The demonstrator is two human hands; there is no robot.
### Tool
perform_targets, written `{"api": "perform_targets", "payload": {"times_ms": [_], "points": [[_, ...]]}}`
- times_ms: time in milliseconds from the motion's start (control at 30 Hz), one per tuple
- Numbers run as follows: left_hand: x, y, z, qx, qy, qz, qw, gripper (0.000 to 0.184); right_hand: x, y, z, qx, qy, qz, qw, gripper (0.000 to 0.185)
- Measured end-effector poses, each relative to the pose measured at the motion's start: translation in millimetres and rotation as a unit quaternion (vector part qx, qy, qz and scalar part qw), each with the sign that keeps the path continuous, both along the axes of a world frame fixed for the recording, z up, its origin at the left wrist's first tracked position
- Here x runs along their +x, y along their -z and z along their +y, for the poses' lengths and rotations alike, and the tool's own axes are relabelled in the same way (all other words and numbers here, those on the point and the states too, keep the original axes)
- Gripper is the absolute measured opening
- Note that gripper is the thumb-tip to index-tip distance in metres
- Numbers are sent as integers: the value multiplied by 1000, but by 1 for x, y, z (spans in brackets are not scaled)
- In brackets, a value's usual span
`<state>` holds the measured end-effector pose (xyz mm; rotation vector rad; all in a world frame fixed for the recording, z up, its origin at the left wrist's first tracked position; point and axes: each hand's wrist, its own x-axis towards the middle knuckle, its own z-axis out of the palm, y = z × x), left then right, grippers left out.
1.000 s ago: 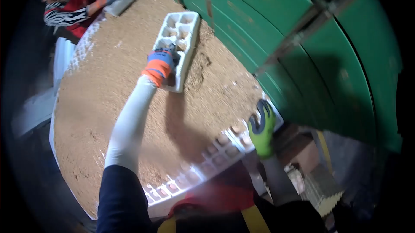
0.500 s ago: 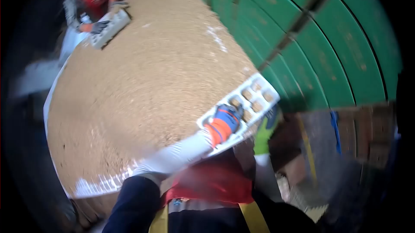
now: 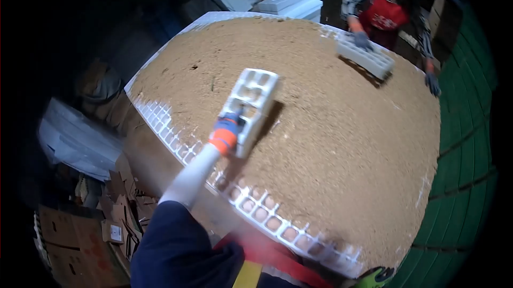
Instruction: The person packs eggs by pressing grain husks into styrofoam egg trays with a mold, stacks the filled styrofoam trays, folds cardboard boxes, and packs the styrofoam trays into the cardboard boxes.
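My left hand (image 3: pixel 227 130), in a blue-grey glove with an orange cuff, grips the near part of a white foam tray (image 3: pixel 250 89) with rows of cells. The tray is raised at a slant over a wide bed of brown, sawdust-like grains (image 3: pixel 320 144), its shadow falling to the right. What its cells hold is blurred. Along the near edge, white cells with round, egg-like pieces (image 3: pixel 261 213) show from under the grains. At the bottom edge is my right hand (image 3: pixel 375 277), in a green and dark glove, partly cut off with its fingers unclear.
Across the bed, a co-worker in a red apron (image 3: pixel 385 15) has a gloved hand on another white tray (image 3: pixel 365 58). Green panels (image 3: pixel 465 144) line the right side. White foam boxes (image 3: pixel 294 2) stand behind, and cardboard boxes (image 3: pixel 75 245) lie at lower left.
My view has swung left, so the co-worker now appears at upper right. My left hand has carried the tray away from the green panels, over the bed; my right hand is off it.
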<state>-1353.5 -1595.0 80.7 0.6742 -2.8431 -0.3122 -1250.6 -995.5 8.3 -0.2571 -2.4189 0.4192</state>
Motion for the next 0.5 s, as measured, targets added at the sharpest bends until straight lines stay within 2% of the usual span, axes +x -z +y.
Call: {"api": "perform_targets", "payload": {"times_ms": [67, 133, 200, 267, 300, 367, 400, 433, 467, 500], "points": [[-1, -8, -107, -2, -119, -47, 992, 50, -18, -12, -44, 14, -32, -26, 999, 43], [2, 14, -234, -89, -201, -78, 972, 61, -32, -19, -84, 37, -37, -51, 997, 44], [3, -16, -303, -152, -273, -212, 926, 66, -44, -28, -120, 65, -19, -83, 994, 46], [-9, -23, -373, -145, -317, -304, 887, 76, -54, -34, -152, 89, 13, -112, 990, 48], [-19, -38, -396, -51, -317, -345, 882, 74, -55, -38, -162, 101, 30, -126, 986, 49], [-45, -15, -442, 7, -333, -321, 887, 65, -52, -44, -177, 119, 64, -158, 978, 51], [-64, 20, -461, -29, -347, -253, 903, 57, -51, -46, -185, 125, 80, -169, 974, 52], [-83, 51, -466, -219, -290, -145, 920, 50, -48, -49, -190, 130, 95, -180, 970, 52], [-99, 29, -443, -245, -176, -184, 936, 46, -45, -52, -194, 135, 106, -190, 967, 53], [-123, 19, -439, -180, -172, -199, 948, 45, -42, -57, -197, 142, 113, -199, 963, 54]]}}
